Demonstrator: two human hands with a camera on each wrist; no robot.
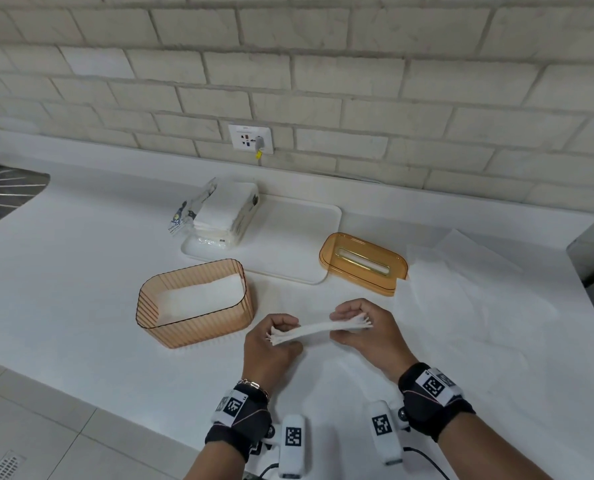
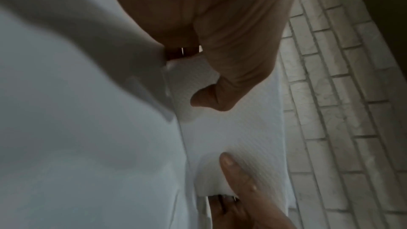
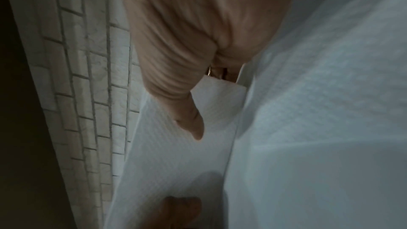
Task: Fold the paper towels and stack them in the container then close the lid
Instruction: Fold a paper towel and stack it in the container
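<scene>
1. Pinching one end each, the left hand [image 1: 271, 344] and right hand [image 1: 368, 329] hold a folded white paper towel [image 1: 318, 330] stretched level between them, above the white bench [image 1: 81, 306].
2. Both sets of fingers are curled round the towel, thumbs pressed on its near face.
3. The ribbed amber plastic container [image 1: 198, 327], already holding white folded towels [image 1: 202, 296], stands just left of the left hand.
4. The amber slotted lid [image 1: 363, 263] lies apart, beyond the right hand, beside a white tray [image 1: 295, 237].

The folded paper towel [image 1: 319, 330] looks matt and embossed; the ribbed plastic container [image 1: 198, 323] is translucent amber.
</scene>
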